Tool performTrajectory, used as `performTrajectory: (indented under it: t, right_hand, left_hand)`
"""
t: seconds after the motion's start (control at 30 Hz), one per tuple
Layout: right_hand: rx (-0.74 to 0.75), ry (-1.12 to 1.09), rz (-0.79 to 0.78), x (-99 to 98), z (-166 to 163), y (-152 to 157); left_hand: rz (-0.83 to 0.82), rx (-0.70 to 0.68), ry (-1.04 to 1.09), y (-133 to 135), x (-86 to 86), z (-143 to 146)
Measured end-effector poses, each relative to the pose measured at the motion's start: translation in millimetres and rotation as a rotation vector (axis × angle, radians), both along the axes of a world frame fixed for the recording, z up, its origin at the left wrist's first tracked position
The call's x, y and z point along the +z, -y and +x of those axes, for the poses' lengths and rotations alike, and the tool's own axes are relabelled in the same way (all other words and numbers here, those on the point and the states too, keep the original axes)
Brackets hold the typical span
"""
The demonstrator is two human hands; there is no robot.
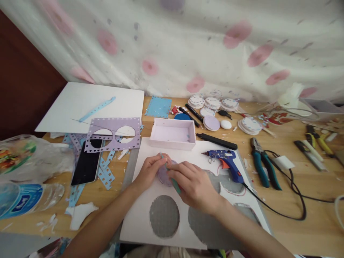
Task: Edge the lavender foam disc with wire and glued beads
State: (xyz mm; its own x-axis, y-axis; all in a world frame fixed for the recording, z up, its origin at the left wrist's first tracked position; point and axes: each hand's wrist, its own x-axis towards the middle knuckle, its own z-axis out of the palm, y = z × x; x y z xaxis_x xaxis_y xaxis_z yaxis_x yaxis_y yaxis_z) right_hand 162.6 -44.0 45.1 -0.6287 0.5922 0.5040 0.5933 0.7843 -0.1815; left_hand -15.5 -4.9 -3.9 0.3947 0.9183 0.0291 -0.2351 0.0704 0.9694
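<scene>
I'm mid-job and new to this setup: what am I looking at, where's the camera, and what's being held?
There's no machine: these are a person's bare hands, seen by one camera worn on the head, looking forward and down. The right hand holds a slim green object; the left hand is at a round purple piece, its exact grip unclear. Beneath lies a white sheet with round cutouts. Nearby are a glue gun, teal-handled pliers and a phone; an open box stands beyond the hands.

A round lavender piece (163,178), partly hidden, sits mid-scene; a pale-blue strip (161,155) shows at its far side, a slanted green tool (175,186) at its right.
</scene>
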Motion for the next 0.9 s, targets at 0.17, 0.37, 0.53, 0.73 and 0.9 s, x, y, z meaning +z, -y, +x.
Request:
performTrajectory:
  t: [0.17,0.37,0.53,0.73,0.9]
  right_hand:
    - [-0.455,-0.26,-0.098,-3.0,51,13]
    - [-1.215,0.113,-0.132,-55.2,114,21]
    - [-1.234,0.17,-0.33,-66.9,119,13]
    - [-1.027,-0.233,-0.411,-48.3,104,2]
    - [-0.824,-0.697,-0.459,-43.5,66,-5]
  left_hand:
    - [0.145,-0.1,0.017,1,9.7,-2]
    - [0.173,-0.218,-0.061,0,7.7,-1]
    - [0.165,-0.197,-0.155,-2,2.1,0]
    - [0.248,-0.194,-0.328,-2,3.4,2]
    - [0.274,-0.197,-0.385,-2,3.5,4]
